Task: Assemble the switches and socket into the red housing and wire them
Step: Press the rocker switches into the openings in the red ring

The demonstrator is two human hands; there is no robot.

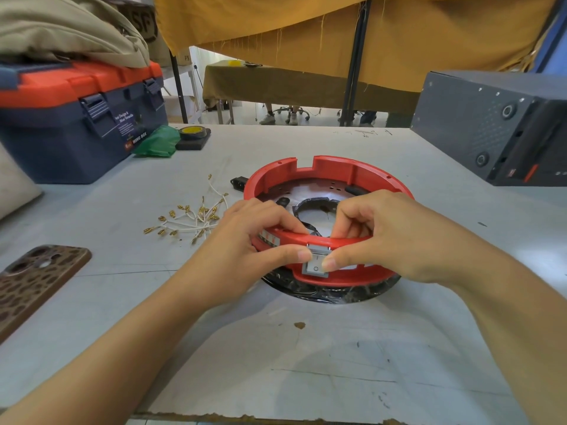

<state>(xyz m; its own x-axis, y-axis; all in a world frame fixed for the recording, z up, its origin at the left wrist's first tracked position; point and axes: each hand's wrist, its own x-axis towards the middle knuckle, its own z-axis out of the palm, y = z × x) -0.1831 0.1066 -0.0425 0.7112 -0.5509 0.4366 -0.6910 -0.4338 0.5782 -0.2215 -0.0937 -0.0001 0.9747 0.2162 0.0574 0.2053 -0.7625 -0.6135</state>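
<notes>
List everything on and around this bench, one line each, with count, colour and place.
red housing: one, red ring, centre of the table, on a black base
rocker switch: one, grey, in the housing's near wall
wires: one loose bunch, white with brass terminals, left of the housing
black socket: one, black, behind the housing's left edge
phone: one, brown spotted case, near left
toolbox: one, navy with orange lid, far left
tape roll: one, black and yellow, beside the toolbox
green bag: one, green, by the toolbox
grey case: one, dark grey, far right
table: one, pale grey
hands: two; left hand and right hand grip the housing wall, thumbs on the switch
</notes>
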